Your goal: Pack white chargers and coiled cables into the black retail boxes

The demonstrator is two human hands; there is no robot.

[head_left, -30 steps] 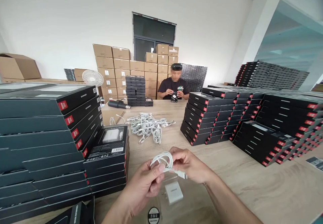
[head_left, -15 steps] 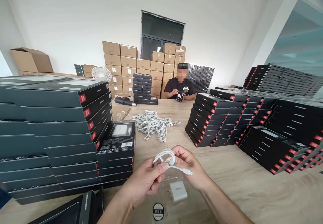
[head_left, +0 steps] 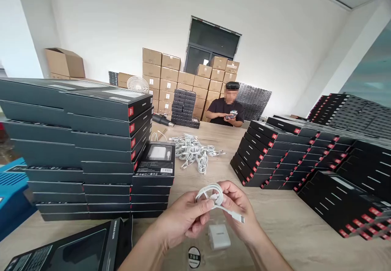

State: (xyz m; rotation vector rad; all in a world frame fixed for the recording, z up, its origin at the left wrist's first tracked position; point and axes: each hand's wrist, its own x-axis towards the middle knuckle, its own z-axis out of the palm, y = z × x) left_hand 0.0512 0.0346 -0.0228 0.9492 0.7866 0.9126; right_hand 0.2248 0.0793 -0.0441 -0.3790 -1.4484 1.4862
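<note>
Between my two hands is a white charging cable, wound into a small coil with one plug end sticking out to the lower right. My left hand pinches the coil with its thumb on top. On the coil's other side, my right hand has its fingers closed on the cable. Below the hands a white charger block lies on a clear plastic tray, which is hard to make out. Left of the block is a round black-and-white label.
Tall stacks of black boxes stand to the left, and more black boxes to the right. Farther back lie a pile of coiled white cables and a heat gun. A person sits across the wooden table.
My view has turned left and tilted, so the scene sits farther right. Both hands stay on the coiled cable. The person opposite has lowered the box they hold.
</note>
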